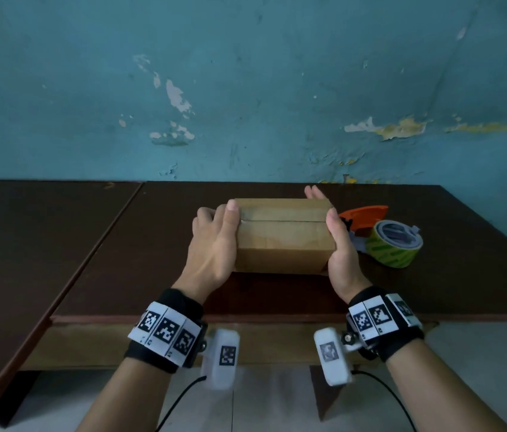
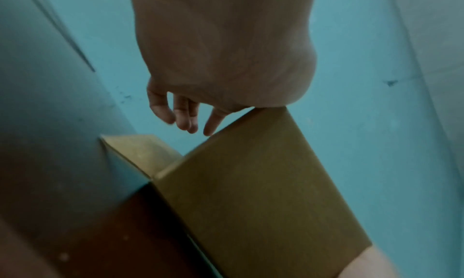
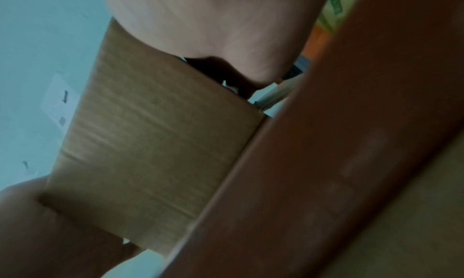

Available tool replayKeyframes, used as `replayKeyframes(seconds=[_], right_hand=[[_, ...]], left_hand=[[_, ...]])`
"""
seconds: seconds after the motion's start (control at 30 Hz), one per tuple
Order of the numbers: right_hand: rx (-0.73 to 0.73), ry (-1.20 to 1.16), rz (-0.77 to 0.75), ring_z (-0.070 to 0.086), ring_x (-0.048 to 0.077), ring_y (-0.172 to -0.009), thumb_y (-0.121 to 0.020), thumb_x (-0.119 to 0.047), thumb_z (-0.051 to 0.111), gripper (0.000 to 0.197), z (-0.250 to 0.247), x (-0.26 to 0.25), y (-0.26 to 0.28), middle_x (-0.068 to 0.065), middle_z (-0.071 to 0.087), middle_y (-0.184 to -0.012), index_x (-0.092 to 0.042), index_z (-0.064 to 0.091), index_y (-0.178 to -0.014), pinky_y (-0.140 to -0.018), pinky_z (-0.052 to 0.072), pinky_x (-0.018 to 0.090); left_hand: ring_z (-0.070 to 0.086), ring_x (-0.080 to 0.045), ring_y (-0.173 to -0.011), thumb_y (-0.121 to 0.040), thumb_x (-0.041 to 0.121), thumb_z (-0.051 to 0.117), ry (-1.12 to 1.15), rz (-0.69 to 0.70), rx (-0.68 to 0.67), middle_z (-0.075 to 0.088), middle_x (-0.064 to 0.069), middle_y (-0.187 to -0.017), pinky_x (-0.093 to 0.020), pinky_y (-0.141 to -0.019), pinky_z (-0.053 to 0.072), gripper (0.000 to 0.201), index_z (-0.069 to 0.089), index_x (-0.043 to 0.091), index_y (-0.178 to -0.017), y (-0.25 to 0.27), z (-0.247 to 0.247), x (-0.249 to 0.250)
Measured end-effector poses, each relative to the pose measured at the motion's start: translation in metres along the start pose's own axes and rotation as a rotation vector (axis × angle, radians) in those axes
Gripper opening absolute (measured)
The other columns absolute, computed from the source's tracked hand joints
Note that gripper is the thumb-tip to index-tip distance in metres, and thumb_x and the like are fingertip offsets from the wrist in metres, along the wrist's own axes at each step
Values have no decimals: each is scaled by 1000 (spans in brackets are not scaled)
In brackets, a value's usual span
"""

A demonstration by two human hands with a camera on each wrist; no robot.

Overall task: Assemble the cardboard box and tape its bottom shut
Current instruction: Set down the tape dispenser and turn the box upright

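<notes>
- tape dispenser (image 1: 383,235) sits just right of the box (image 1: 282,235), crowding that side
- bare counter (image 1: 115,244) left of the box, wall (image 1: 246,88) behind

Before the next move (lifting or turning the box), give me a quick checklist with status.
1. Cardboard box flaps folded shut on the upper face: ok, they meet at a centre seam.
2. Seam taped: cannot tell; a faint sheen runs along it, but no strip is clearly visible.
3. Left hand on the box: ok, palm on the left end, thumb over the top edge.
4. Right hand on the box: ok, flat against the right end, fingertips past the far corner.
5. Tape dispenser within reach: ok, it lies on the table just right of the box, untouched.
6. Box resting on the table: cannot tell.
</notes>
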State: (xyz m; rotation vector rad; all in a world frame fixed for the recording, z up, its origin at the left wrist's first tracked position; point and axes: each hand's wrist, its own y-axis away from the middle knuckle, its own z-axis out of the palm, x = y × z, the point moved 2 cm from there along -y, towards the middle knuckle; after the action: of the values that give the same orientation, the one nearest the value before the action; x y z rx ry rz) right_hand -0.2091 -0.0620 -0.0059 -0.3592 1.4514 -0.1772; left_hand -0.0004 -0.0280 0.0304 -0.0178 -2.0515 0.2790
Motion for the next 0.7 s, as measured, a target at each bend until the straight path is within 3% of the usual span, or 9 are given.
replayKeyframes(seconds=[0.1, 0.2, 0.27, 0.33, 0.4, 0.47, 0.53, 0.6, 0.7], right_hand=[[-47, 91, -71, 29, 6, -153, -105, -45, 28, 61, 2, -4, 0, -11, 33, -166, -22, 27, -162, -128, 21, 48], [-106, 238, -143, 12, 6, -158, -104, -45, 30, 64, 7, -10, 2, -12, 21, -170, -24, 20, -164, -130, 10, 51], [-156, 320, -205, 2, 5, -159, -104, -37, 32, 64, 10, -14, 4, -10, 14, -172, -20, 18, -164, -131, 3, 42], [-214, 364, -263, -2, 9, -160, -102, -35, 34, 67, 12, -14, 7, -9, 11, -173, -15, 19, -164, -130, 1, 36], [-245, 386, -281, -4, 13, -160, -101, -32, 35, 66, 13, -10, 8, -6, 10, -173, -13, 22, -163, -130, 0, 34], [-262, 407, -300, -5, 15, -161, -102, -28, 34, 64, 15, -7, 9, -3, 8, -173, -10, 23, -162, -130, 1, 34], [-263, 437, -320, -6, 16, -161, -102, -29, 33, 64, 17, -7, 10, -2, 6, -174, -9, 22, -162, -130, 1, 37], [-229, 453, -323, -7, 15, -160, -102, -33, 30, 66, 18, -8, 9, -2, 3, -174, -10, 19, -163, -130, -1, 34], [-102, 421, -329, -8, 13, -160, -100, -39, 30, 72, 15, -13, 6, -2, -1, -174, -10, 14, -164, -130, -4, 33]], left_hand=[[58, -26, -92, -95, 73, 2, -136, -59, -36, 58, 2, -86, -38, -90, 44, 91, 64, 14, -128, 1, -5, -7], [75, -37, -68, -76, 91, 4, 126, -306, -163, 75, -20, -76, -41, -70, 63, 113, 52, 13, -142, 0, -8, -14], [77, -41, -72, -78, 92, 10, 259, -374, -174, 75, -21, -95, -42, -69, 65, 100, 57, 23, -132, -2, -8, -14], [76, -44, -82, -92, 84, 23, 383, -415, -144, 67, -8, -113, -40, -67, 62, 66, 62, 34, -110, -5, -9, -9], [71, -35, -93, -97, 74, 36, 498, -458, -95, 63, -3, -117, -39, -67, 58, 45, 61, 37, -104, -11, -10, -14], [64, -26, -102, -92, 69, 45, 557, -468, -93, 64, -5, -119, -40, -75, 55, 50, 66, 30, -115, -19, -12, -25], [61, -26, -96, -87, 59, 48, 645, -463, -149, 66, -11, -103, -40, -80, 50, 58, 71, 13, -113, -23, -14, -31], [56, -28, -86, -77, 45, 57, 713, -432, -213, 58, -14, -94, -40, -76, 46, 53, 65, 5, -109, -25, -17, -32], [48, -31, -94, -52, 33, 77, 727, -399, -362, 48, -14, -112, -40, -76, 44, 75, 51, 16, -119, -28, -19, -39]])
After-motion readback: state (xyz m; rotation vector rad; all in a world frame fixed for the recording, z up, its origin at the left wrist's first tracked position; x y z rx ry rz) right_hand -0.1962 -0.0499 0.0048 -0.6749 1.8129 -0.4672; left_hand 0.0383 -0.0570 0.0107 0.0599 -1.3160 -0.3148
